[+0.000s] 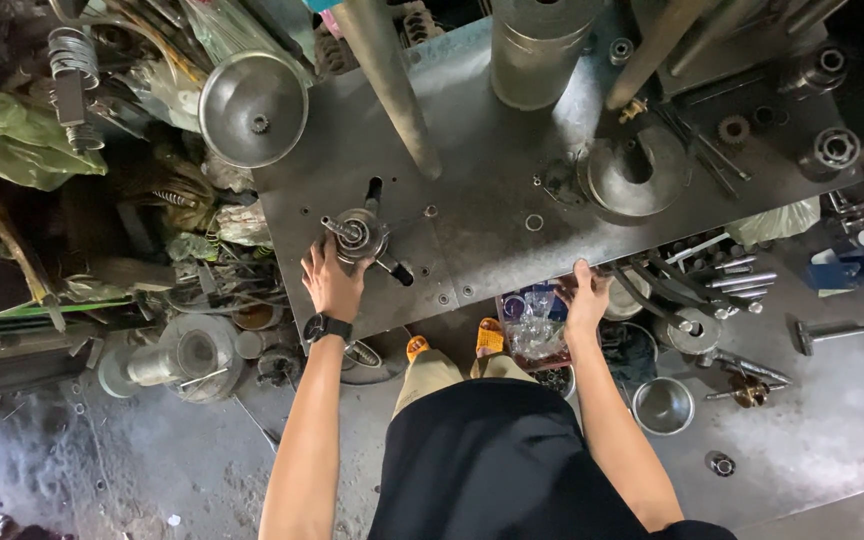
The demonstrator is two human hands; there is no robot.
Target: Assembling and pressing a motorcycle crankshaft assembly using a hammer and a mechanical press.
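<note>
I am gripping the spoked handle (364, 236) with my left hand (332, 284); my right hand (586, 300) is clutching the steel table (492, 180) edge, two posts (388, 85) standing far.

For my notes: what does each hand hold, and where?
The left hand touches the spoked metal part at its near edge. The right hand grips the near edge of the steel table.

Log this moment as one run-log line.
left hand: on spoked handle assembly | right hand: gripping steel table edge | stance: standing at table
</note>
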